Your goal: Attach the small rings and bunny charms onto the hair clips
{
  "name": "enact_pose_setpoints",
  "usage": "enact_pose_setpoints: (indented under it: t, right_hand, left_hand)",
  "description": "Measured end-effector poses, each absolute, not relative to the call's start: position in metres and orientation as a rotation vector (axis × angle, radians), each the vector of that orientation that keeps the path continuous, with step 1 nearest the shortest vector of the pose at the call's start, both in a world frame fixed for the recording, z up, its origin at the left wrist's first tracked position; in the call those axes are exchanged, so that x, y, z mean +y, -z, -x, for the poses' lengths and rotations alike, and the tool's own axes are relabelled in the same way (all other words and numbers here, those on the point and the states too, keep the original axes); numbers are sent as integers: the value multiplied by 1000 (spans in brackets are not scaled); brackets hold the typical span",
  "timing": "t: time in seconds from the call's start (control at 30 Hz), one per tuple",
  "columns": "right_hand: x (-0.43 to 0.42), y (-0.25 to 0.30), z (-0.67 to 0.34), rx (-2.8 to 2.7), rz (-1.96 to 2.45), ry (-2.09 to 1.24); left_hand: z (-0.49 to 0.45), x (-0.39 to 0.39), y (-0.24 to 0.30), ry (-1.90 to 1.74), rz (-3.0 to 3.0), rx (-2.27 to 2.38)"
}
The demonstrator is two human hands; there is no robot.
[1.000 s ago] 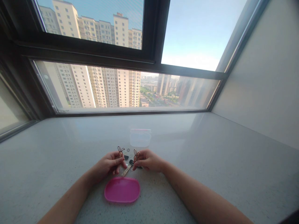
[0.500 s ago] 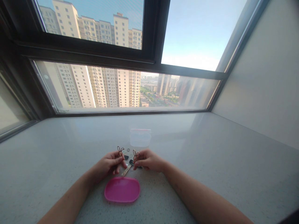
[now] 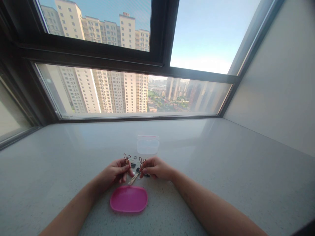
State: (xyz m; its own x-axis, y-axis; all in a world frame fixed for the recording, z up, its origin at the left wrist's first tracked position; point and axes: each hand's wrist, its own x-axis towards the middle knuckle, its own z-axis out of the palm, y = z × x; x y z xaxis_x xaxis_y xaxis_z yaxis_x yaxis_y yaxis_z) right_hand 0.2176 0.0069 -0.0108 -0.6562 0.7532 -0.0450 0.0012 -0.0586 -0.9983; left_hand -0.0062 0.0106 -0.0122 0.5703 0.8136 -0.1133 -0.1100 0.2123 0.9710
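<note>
My left hand (image 3: 119,169) pinches a brown bunny-ear-shaped loop (image 3: 126,158), its two ears upright above the fingertips. Opposite it, my right hand (image 3: 156,168) is closed on a similar brown loop (image 3: 142,161). A small gap separates the two. On the counter between the hands lies a long pale metal piece, perhaps a clip or key (image 3: 133,179), beside a dark piece (image 3: 138,170). Another small black piece (image 3: 133,165) rests near my left fingers, and a small dark ring (image 3: 135,157) lies beyond. Fingers partly hide these small things.
A pink oval tray (image 3: 129,209) sits on the speckled counter (image 3: 169,209) just in front of the hands. Past them lies a clear zip bag (image 3: 148,146). A dark-framed window (image 3: 137,120) borders the far side, with a pale wall (image 3: 275,98) at the right.
Both hands stay nearly in place, still holding the loops. The right loop has shifted and turned very slightly. Nothing has been let go.
</note>
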Motion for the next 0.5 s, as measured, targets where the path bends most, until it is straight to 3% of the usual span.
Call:
enact_pose_setpoints:
  t: [0.5]
  right_hand:
    - [7,11,-218,-1709,778,-1723]
  left_hand:
    - [5,10,11,-739,-1173,734]
